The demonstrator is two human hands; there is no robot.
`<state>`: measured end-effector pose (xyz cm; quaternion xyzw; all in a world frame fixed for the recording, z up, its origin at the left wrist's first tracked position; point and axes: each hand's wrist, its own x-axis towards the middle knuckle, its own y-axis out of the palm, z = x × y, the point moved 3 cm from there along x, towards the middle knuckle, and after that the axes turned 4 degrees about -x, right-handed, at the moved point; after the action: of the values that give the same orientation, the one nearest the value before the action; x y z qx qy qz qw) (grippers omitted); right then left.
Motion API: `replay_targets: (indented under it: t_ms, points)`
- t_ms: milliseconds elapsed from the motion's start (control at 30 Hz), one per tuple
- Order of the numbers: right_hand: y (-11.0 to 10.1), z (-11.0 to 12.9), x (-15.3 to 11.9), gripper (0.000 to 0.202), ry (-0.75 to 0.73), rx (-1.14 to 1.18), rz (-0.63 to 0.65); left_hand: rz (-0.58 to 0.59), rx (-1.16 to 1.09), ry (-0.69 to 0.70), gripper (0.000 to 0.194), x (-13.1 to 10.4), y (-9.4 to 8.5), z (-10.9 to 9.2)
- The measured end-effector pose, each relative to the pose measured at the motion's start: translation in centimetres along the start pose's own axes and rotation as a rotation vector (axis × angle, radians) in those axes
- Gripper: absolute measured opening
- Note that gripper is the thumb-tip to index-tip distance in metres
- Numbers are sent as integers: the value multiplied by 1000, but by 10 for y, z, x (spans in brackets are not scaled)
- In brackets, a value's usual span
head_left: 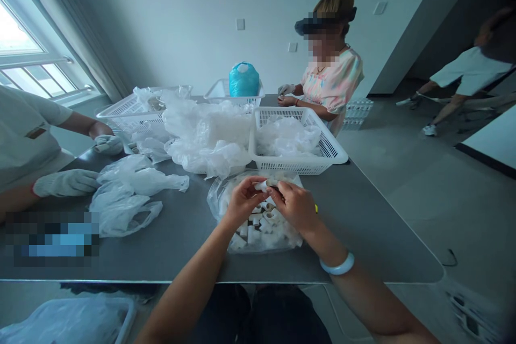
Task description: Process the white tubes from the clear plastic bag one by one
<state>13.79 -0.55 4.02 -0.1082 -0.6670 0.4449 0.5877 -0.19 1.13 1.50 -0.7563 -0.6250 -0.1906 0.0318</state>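
Note:
My left hand (246,201) pinches a short white tube (262,186) between thumb and fingers, above the middle of the table. My right hand (296,205) meets it there, its closed fingertips on a second pale, tube-like piece (274,182) end to end with the first. Whether the two are joined I cannot tell. Under both hands lies an open clear plastic bag (220,199) full of short white tubes (253,234) like the held one. My wrists and fingers hide part of the pile.
White plastic baskets (336,153) and heaped clear bags (209,129) stand beyond my hands. Loose bags (124,188) lie left, near a co-worker's gloved hand (66,183). Another co-worker (332,75) stands at the far side, near a blue bag (244,79). The table's edge (397,220) runs along my right.

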Motion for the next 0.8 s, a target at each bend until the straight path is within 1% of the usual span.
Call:
replay_targets:
  t_ms: [133, 233, 300, 367, 467, 567, 633, 733, 800]
  points:
    - [-2, 3, 1, 54, -28, -17, -3, -3, 291, 160, 23, -2, 2, -8]
    - [-2, 5, 1, 55, -39, -22, -12, 34, 395, 201, 27, -3, 4, -11]
    - [-1, 5, 0, 54, -34, -28, -8, 45, 404, 200, 27, -4, 4, -9]
    - [0, 5, -1, 54, -31, -30, 0, 29, 401, 191, 25, -4, 2, -6]
    - [1, 8, -3, 52, -56, -17, 19, -36, 389, 167, 20, -4, -1, -1]
    - [0, 11, -4, 51, -66, -8, 17, -84, 367, 141, 20, -5, -1, 2]
    - [0, 11, -3, 51, -49, -14, -1, -73, 329, 123, 22, -5, 1, 2]
    - [-1, 10, -3, 51, -22, -26, -16, -14, 260, 115, 22, -6, 5, 1]
    - [-1, 9, -2, 50, -17, -31, -20, 15, 254, 120, 22, -7, 6, -1]
